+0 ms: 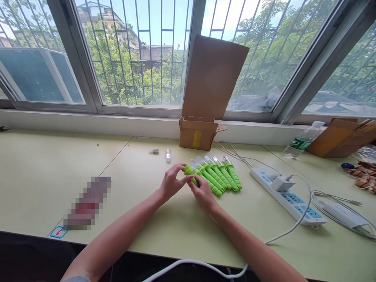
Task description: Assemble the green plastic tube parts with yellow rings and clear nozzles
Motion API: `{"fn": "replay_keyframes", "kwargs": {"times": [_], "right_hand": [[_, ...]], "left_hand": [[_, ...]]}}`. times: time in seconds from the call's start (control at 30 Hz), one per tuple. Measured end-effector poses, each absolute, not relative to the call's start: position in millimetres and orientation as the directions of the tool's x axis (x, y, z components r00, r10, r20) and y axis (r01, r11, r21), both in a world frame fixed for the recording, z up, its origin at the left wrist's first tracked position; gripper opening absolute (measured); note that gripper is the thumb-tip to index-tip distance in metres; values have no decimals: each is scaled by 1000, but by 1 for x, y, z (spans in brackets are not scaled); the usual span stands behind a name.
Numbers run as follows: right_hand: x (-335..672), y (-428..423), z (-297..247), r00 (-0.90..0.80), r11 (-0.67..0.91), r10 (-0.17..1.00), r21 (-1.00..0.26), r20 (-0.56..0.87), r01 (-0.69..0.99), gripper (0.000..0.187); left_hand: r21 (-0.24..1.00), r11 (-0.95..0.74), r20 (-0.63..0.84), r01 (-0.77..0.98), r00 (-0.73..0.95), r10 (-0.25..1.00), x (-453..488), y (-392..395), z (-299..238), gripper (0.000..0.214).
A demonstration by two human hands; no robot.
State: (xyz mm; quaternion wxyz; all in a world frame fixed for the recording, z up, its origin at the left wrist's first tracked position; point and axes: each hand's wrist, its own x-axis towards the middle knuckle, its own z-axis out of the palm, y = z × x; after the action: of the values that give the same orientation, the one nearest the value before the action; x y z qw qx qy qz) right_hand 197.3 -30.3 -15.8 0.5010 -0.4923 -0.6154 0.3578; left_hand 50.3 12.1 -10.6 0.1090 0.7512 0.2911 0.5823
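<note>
Both hands are at one bright green tapered stick (194, 180) with a ribbed, yellowish-green top. My left hand (171, 181) pinches it near the ribbed end, thumb and fingers closed around it. Lower down, my right hand (203, 192) grips the stick's body, which the fingers partly hide. Just to the right lies a row of several similar green sticks (219, 172), side by side, with clear caps at their far ends. Beyond the left hand, a loose clear cap (168, 155) stands on the table beside a small whitish translucent piece (154, 150) lying on its side.
A cardboard box (195, 135) with a raised flap stands by the window. Rightward are a white power strip (289, 197) with cables, a charger adapter (343, 214), a water bottle (302, 141) and another carton (337, 137). A blurred-out object (88, 203) lies left on the table (141, 235).
</note>
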Motion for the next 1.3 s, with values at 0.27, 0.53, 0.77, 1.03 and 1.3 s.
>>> {"fn": "replay_keyframes", "kwargs": {"times": [0.27, 0.53, 0.77, 1.03, 1.3], "right_hand": [[192, -34, -15, -86, 76, 993, -996, 79, -39, 34], [195, -35, -14, -201, -21, 980, -986, 12, -162, 29], [196, -29, -19, -43, 252, 968, -937, 249, 242, 25], [197, -27, -23, 32, 288, 949, -903, 314, 320, 20], [196, -33, -18, -107, 108, 988, -994, 108, -8, 28]], "left_hand": [[503, -813, 798, 295, 204, 567, 50, 16, -9, 24], [577, -786, 770, 222, 172, 614, 52, 17, -10, 22], [568, -778, 792, 269, 79, 606, 52, 13, -11, 22], [510, -797, 814, 322, 119, 569, 53, 12, -10, 21], [521, -813, 807, 261, 159, 568, 51, 15, -9, 21]]}}
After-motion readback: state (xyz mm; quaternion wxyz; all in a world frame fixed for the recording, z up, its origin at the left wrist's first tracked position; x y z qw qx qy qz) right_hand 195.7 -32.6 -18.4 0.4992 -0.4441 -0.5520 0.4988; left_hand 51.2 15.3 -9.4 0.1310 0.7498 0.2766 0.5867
